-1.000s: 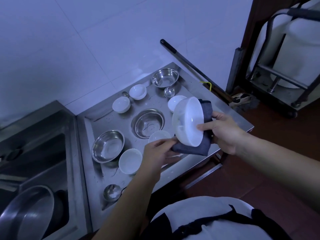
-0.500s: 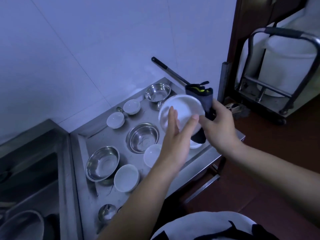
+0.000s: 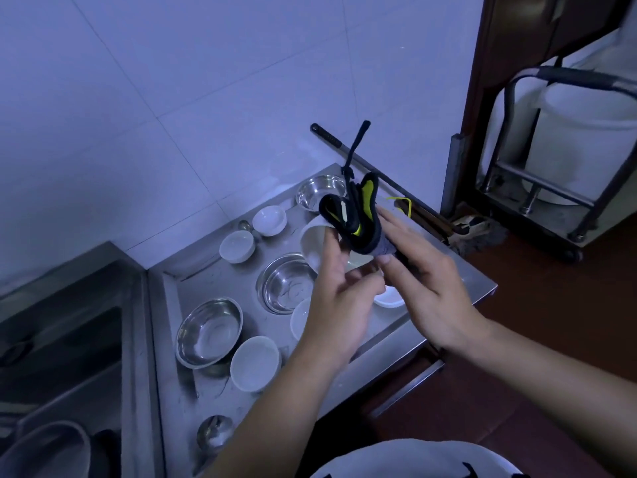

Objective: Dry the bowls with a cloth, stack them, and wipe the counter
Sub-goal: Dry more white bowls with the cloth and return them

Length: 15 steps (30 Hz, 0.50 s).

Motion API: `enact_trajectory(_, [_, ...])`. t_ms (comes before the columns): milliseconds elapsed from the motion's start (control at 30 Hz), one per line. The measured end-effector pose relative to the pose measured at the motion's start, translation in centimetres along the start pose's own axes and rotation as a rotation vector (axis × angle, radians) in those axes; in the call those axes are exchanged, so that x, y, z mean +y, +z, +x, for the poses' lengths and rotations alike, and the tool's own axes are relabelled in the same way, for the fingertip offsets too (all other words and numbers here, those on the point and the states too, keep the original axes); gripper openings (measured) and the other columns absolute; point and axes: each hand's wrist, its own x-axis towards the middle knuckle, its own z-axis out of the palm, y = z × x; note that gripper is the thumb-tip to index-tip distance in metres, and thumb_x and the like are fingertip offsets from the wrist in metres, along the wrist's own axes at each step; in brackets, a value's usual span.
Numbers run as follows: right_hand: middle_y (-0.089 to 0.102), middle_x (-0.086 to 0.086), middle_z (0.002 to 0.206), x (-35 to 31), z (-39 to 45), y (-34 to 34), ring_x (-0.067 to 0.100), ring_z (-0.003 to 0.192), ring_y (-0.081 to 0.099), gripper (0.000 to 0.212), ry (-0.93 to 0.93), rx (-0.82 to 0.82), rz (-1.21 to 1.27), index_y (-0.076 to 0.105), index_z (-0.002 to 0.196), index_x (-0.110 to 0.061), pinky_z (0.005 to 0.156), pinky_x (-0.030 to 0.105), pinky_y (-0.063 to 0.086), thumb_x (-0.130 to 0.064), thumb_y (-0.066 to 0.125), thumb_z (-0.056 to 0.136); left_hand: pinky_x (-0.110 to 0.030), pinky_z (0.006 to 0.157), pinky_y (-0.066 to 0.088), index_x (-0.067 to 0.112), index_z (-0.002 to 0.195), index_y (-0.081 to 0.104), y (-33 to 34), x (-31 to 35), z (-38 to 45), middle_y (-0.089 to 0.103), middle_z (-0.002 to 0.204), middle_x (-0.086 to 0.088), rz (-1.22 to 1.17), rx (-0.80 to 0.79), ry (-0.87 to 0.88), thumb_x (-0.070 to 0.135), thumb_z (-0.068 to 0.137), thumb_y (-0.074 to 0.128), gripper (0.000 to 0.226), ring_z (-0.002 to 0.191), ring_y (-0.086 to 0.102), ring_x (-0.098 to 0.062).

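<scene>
One steel bench (image 3: 193, 291) carries nearly everything, with a sink (image 3: 69, 339) joined at its 9 o'clock side.

Above the bench's 3 o'clock half, both hands work. The left hand (image 3: 341, 298) grips the held bowl (image 3: 312, 246), its fingers curled over the rim. The right hand (image 3: 424, 281) pinches the cloth (image 3: 358, 219) between thumb and fingers. Half a second ago the bowl's flat face looked at the camera, with the left palm spread on it and the cloth tucked behind. Now the bowl is tipped away, and the dark, yellow-edged cloth stands bunched at its 2 o'clock rim. Likely the cloth is being regathered for another pass, so drying this bowl is unfinished. Nothing is stacked yet and the bench is not wiped.

Three large steel bowls (image 3: 210, 332) sit on the bench, at 7, 6 and 12 o'clock from the held bowl. Five white bowls (image 3: 255, 362) rest singly, two of them partly hidden under the hands, making six with the held one. Two small steel dishes (image 3: 213, 432) lie at the bench's 7 and 11 o'clock.
</scene>
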Motion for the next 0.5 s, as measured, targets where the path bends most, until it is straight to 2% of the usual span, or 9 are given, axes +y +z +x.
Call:
enact_trajectory(67, [0.044, 0.0, 0.156, -0.4, 0.3, 0.1, 0.011, 0.15, 0.029, 0.046, -0.002, -0.041, 0.068, 0.049, 0.146, -0.008, 0.123, 0.039, 0.027, -0.025, 0.047, 0.103, -0.031, 0.087, 0.052, 0.028, 0.143, 0.048, -0.5, -0.1, 0.2, 0.069, 0.126, -0.001, 0.091, 0.028, 0.009, -0.002, 0.087, 0.058, 0.064, 0.088, 0.065, -0.012])
enact_trajectory(133, [0.045, -0.003, 0.155, -0.7, 0.6, 0.3, 0.007, 0.15, 0.028, 0.046, 0.013, -0.079, 0.096, 0.052, 0.144, -0.01, 0.122, 0.032, 0.026, -0.028, 0.043, 0.103, -0.037, 0.083, 0.054, 0.035, 0.136, 0.054, -1.1, -0.1, 0.4, 0.073, 0.118, 0.003, 0.176, 0.069, 0.014, 0.011, 0.084, 0.067, 0.058, 0.087, 0.069, -0.013])
enact_trajectory(233, [0.048, -0.006, 0.152, -0.8, 1.7, 0.4, 0.002, 0.147, 0.03, 0.042, 0.064, -0.172, 0.119, 0.055, 0.142, -0.011, 0.121, 0.024, 0.025, -0.024, 0.042, 0.104, -0.042, 0.068, 0.051, 0.029, 0.121, 0.063, -2.1, 0.0, 0.5, 0.075, 0.109, -0.002, 0.174, 0.109, -0.012, 0.007, 0.082, 0.067, 0.046, 0.081, 0.068, -0.017])
enact_trajectory(300, [0.05, -0.01, 0.15, -0.9, 2.8, 0.2, 0.001, 0.146, 0.032, 0.041, 0.1, -0.244, 0.135, 0.057, 0.14, -0.013, 0.122, 0.025, 0.024, -0.024, 0.041, 0.103, -0.058, 0.074, 0.055, 0.028, 0.121, 0.064, -2.8, 0.2, 0.3, 0.076, 0.112, 0.0, 0.162, 0.089, -0.066, 0.006, 0.08, 0.068, 0.046, 0.093, 0.071, -0.023])
enact_trajectory(333, [0.051, -0.009, 0.15, -0.9, 3.4, 0.0, 0.002, 0.146, 0.033, 0.041, 0.123, -0.282, 0.143, 0.057, 0.139, -0.014, 0.123, 0.029, 0.024, -0.025, 0.04, 0.103, -0.059, 0.08, 0.056, 0.025, 0.123, 0.063, -3.2, 0.3, 0.1, 0.075, 0.115, -0.001, 0.149, 0.062, -0.096, 0.009, 0.079, 0.07, 0.048, 0.101, 0.072, -0.025])
enact_trajectory(400, [0.055, -0.006, 0.147, -1.3, 4.5, -0.5, 0.005, 0.142, 0.042, 0.041, 0.176, -0.359, 0.175, 0.057, 0.139, -0.013, 0.122, 0.034, 0.029, -0.025, 0.039, 0.104, -0.051, 0.08, 0.059, 0.018, 0.124, 0.063, -4.0, 0.6, -0.1, 0.076, 0.114, -0.003, 0.092, 0.008, -0.144, 0.01, 0.076, 0.071, 0.049, 0.102, 0.073, -0.024])
enact_trajectory(433, [0.062, -0.005, 0.14, -1.5, 4.9, -0.9, 0.006, 0.133, 0.052, 0.041, 0.209, -0.381, 0.187, 0.057, 0.139, -0.012, 0.117, 0.034, 0.036, -0.026, 0.039, 0.105, -0.045, 0.076, 0.061, 0.017, 0.122, 0.063, -4.4, 0.7, -0.2, 0.076, 0.111, -0.004, 0.058, -0.016, -0.16, 0.009, 0.076, 0.071, 0.047, 0.098, 0.074, -0.022])
enact_trajectory(467, [0.07, -0.002, 0.126, -1.8, 5.3, -1.3, 0.005, 0.114, 0.063, 0.041, 0.245, -0.389, 0.194, 0.058, 0.138, -0.011, 0.105, 0.033, 0.046, -0.029, 0.04, 0.106, -0.039, 0.073, 0.061, 0.016, 0.122, 0.064, -4.9, 0.9, -0.3, 0.077, 0.109, -0.005, 0.028, -0.042, -0.171, 0.008, 0.076, 0.07, 0.046, 0.095, 0.074, -0.021])
enact_trajectory(500, [0.074, 0.01, 0.11, -1.9, 5.7, -1.6, 0.009, 0.088, 0.066, 0.044, 0.266, -0.391, 0.209, 0.061, 0.135, -0.009, 0.084, 0.035, 0.051, -0.035, 0.042, 0.106, -0.036, 0.071, 0.06, 0.016, 0.123, 0.065, -5.3, 1.1, -0.4, 0.076, 0.109, -0.006, -0.005, -0.079, -0.177, 0.006, 0.077, 0.07, 0.047, 0.093, 0.073, -0.021])
